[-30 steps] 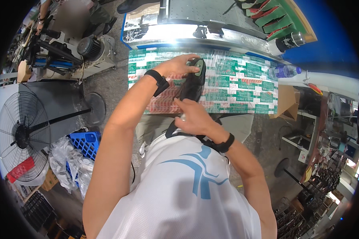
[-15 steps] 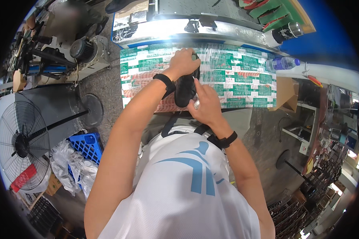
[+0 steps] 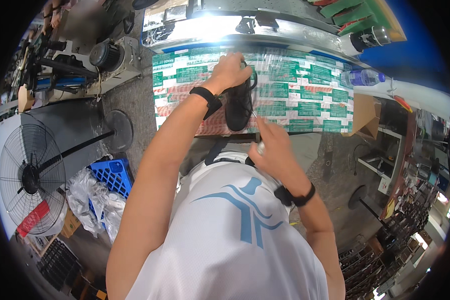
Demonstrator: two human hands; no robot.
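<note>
A black lace-up shoe (image 3: pixel 238 107) lies toe toward me on a surface covered in green-and-white printed tape (image 3: pixel 300 107). My left hand (image 3: pixel 229 72) is closed round the shoe's heel end, its fingers partly hidden by the shoe. Just right of the toe, my right hand (image 3: pixel 275 147) is closed on a thin metal tool (image 3: pixel 255 116). The tool's slim tip points at the side of the shoe, and a pale rounded bit shows below my fingers. Its exact kind cannot be made out.
A metal-edged conveyor (image 3: pixel 295 36) runs along the far side. A purple-labelled bottle (image 3: pixel 363 78) lies at the right. To the left stand a motor-driven machine (image 3: pixel 106 57), a floor fan (image 3: pixel 31 178) and a blue crate (image 3: pixel 112 175) with plastic bags. Another person works at upper left.
My right hand has drawn back from the shoe, down and to the right, and the thin tool now shows. My left hand keeps its grip on the shoe.
</note>
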